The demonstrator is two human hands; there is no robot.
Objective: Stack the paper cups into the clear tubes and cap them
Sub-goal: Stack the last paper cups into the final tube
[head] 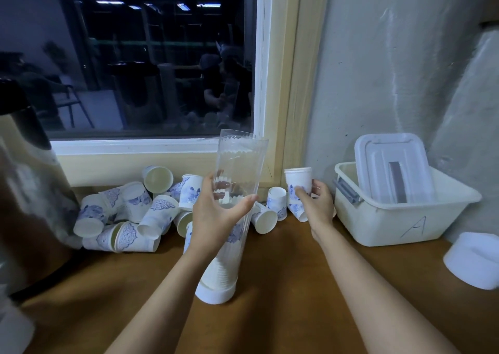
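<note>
Head view, looking down at a brown table [283,286] under a dark window [151,56]. The left hand [216,216] grips a clear tube [240,159] about halfway up, thumb on the right side and fingers curled round the far side, seen through the plastic. The tube stands near the middle of the table on a white base cap [214,294] and leans slightly to the right; its top is open. A stack of cups [221,270] fills its lower part. To the right, the right hand [317,205] holds one upright paper cup [298,180], white with blue print, fingers and thumb wrapped round it. A second cup lies just below that hand; whether the hand touches it cannot be told. A pile of loose cups [129,218] lies on its sides along the window wall, behind and left of the tube. At right sits a white bin [391,224] marked "A", with a lid [388,164] propped inside. A loose white cap [472,259] lies at the right edge. A metal urn [32,191] stands at far left.
</note>
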